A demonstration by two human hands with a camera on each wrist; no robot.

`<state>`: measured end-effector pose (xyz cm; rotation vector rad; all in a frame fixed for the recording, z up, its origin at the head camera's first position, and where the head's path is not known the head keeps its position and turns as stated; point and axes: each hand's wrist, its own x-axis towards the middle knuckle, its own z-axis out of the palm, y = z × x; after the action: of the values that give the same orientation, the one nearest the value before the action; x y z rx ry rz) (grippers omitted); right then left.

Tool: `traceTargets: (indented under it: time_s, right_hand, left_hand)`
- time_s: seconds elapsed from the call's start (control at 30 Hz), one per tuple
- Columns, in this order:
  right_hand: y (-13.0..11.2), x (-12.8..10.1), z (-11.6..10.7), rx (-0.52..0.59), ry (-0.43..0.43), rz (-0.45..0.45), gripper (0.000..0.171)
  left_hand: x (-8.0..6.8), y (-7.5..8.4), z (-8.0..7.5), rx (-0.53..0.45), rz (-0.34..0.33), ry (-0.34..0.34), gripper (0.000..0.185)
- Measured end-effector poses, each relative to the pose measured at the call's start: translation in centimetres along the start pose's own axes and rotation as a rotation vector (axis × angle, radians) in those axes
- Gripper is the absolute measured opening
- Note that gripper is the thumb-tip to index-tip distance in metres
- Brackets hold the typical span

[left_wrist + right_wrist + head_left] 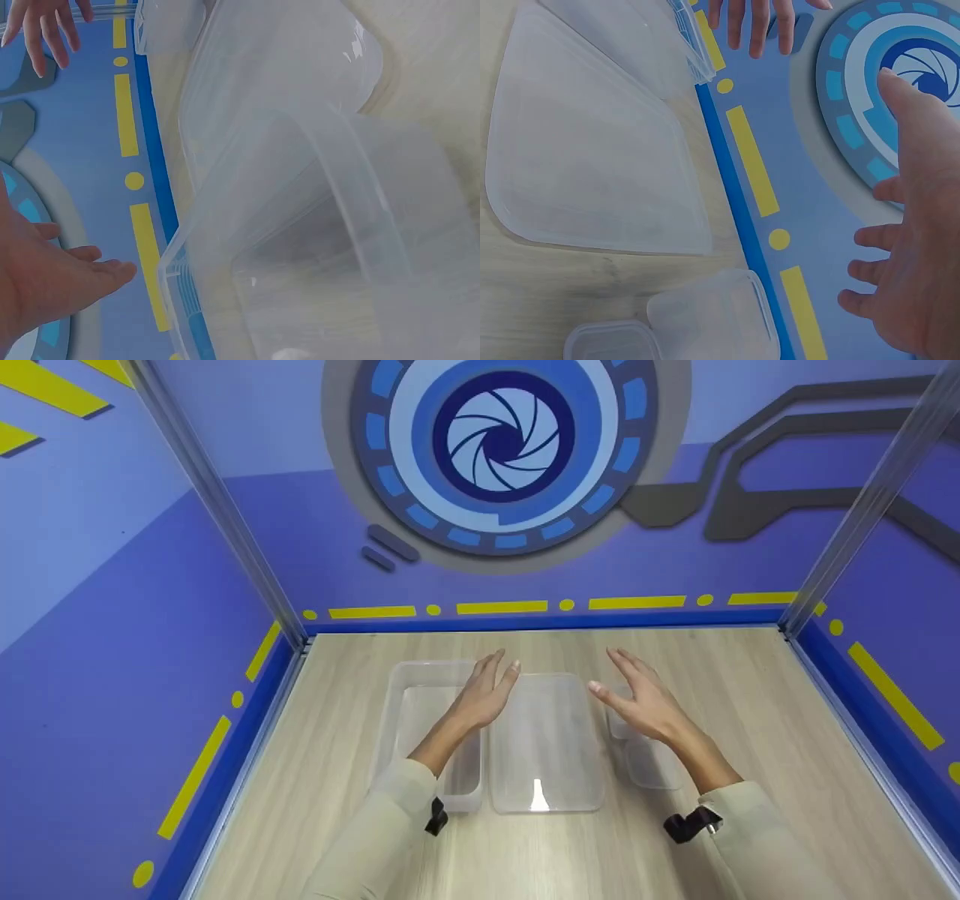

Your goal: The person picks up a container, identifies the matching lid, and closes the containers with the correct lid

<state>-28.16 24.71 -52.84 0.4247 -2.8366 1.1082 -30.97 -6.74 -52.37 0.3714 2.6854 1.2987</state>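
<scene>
We have the flat lid mid-worktop, the deep tub just beside it leftward, a small box rightward. Our left hand and right hand hover above, fingers extended wide; bare woodgrain borders both side edges.

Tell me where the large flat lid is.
In the head view, the large flat lid lies between the open box, left, and smaller plastic pieces, right.

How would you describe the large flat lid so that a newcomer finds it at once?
On the wood-patterned table, a deep open box stands at left and smaller clear pieces at right. The large flat lid lies between them. Unlike the box, it has no deep walls, and is far larger than those pieces.
</scene>
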Motion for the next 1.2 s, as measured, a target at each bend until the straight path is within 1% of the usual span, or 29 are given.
traceTargets:
  time_s: [0.2,0.3,0.4,0.5,0.6,0.73,0.87,1.07,1.2]
  right_hand:
    - [-0.1,0.0,0.3,0.035,-0.012,0.020,0.082]
    - [-0.1,0.0,0.4,0.055,-0.012,0.019,0.080]
    - [-0.2,0.0,0.6,0.084,-0.009,0.019,0.079]
    - [-0.3,-0.1,0.7,0.131,-0.007,0.028,0.076]
    - [-0.3,-0.1,0.9,0.196,-0.018,0.038,0.074]
    - [-0.3,-0.3,1.1,0.275,-0.022,0.040,0.072]
    - [-0.4,-0.5,1.1,0.319,0.000,0.057,0.070]
    - [-0.6,-0.6,1.8,0.350,-0.025,0.093,0.072]
    - [-0.6,-0.6,2.2,0.361,-0.034,0.094,0.073]
  left_hand:
    - [-0.1,0.2,0.5,-0.064,-0.037,-0.028,0.080]
    - [-0.2,0.2,0.8,-0.095,-0.048,-0.022,0.079]
    - [-0.2,0.2,1.1,-0.149,-0.050,-0.011,0.079]
    - [-0.1,0.1,1.5,-0.208,-0.049,-0.014,0.080]
    - [-0.1,0.1,1.7,-0.241,-0.069,-0.027,0.083]
    - [-0.4,0.0,1.9,-0.247,-0.092,-0.038,0.085]
    - [-0.4,0.0,2.2,-0.254,-0.098,-0.025,0.083]
    - [-0.5,-0.1,2.8,-0.256,-0.138,0.028,0.077]
    - [-0.8,-0.2,3.1,-0.261,-0.164,0.030,0.073]
